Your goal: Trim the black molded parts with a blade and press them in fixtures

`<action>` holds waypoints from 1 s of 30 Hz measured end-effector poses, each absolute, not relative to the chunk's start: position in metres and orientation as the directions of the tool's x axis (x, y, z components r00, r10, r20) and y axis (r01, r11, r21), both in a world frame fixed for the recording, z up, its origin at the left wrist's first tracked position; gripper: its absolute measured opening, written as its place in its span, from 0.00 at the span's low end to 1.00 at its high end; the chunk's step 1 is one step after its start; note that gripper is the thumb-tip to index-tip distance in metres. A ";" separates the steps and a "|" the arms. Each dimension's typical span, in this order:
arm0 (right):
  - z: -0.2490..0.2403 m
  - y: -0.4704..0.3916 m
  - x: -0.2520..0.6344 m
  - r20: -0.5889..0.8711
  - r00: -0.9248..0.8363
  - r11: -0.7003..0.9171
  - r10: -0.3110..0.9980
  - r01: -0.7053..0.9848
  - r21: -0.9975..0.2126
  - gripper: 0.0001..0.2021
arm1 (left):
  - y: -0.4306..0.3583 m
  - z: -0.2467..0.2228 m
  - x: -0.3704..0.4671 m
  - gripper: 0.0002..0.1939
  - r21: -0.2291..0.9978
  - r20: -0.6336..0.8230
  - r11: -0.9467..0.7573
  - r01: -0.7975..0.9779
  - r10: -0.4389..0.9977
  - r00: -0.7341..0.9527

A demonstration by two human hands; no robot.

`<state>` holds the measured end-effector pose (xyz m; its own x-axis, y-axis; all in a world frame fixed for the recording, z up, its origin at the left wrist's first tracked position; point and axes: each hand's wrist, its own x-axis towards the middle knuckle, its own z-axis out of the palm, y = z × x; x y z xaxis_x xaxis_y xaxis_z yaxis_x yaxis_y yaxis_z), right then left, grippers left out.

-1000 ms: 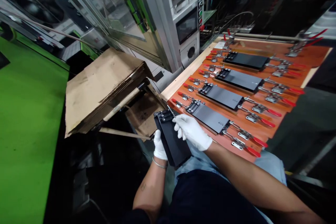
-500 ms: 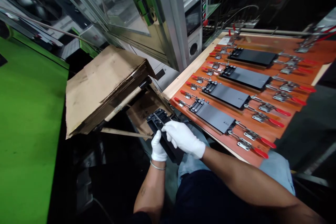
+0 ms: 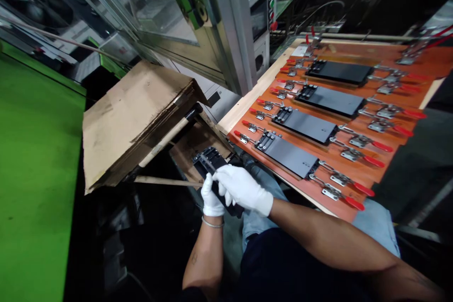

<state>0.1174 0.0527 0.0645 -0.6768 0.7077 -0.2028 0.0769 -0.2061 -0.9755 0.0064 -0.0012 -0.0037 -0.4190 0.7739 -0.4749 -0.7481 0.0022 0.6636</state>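
My left hand (image 3: pixel 212 198), in a white glove, is closed around the side of a long black plastic part (image 3: pixel 216 155). The part is tilted, its ribbed end pointing away from me and its near end over my lap. My right hand (image 3: pixel 240 188), also white-gloved, lies across the part's middle with its fingers pinched on a thin stick-like tool (image 3: pixel 208 163). This tool reaches over the ribbed end; its exact kind is too small to tell. Both hands nearly touch, and my fingers hide the middle of the part.
To the right, an orange board (image 3: pixel 244 155) bears several dark plates (image 3: pixel 290 155) held by red-handled toggle clamps (image 3: pixel 332 192). Flattened cardboard (image 3: pixel 138 113) lies on a frame at left, above an open cardboard box (image 3: pixel 184 148). A machine door (image 3: pixel 226 56) stands behind; a green panel (image 3: pixel 35 174) is far left.
My right hand has shifted slightly left and toward me along the black part, and the thin tool now shows more over the ribbed end. My left hand keeps its grip.
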 end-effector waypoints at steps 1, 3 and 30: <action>0.063 0.054 0.117 -0.201 -0.636 -0.166 0.745 0.115 -0.979 0.12 | -0.001 -0.003 0.006 0.15 0.655 -0.479 -0.001 -0.756 0.773 -0.416; 0.057 0.059 0.116 -0.140 -0.546 -0.025 0.826 0.213 -0.977 0.11 | -0.002 -0.003 0.005 0.14 0.646 -0.491 -0.012 -0.763 0.759 -0.428; 0.048 0.080 0.107 -0.059 -0.638 0.499 0.768 0.653 -0.570 0.16 | 0.001 -0.003 0.005 0.16 0.610 -0.401 -0.102 -0.785 0.816 -0.417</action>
<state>0.1069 0.0800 0.0476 -0.6381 0.7677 -0.0585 0.6529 0.4993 -0.5695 0.0054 0.0007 -0.0034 -0.4170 0.8157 -0.4008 -0.7855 -0.1016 0.6105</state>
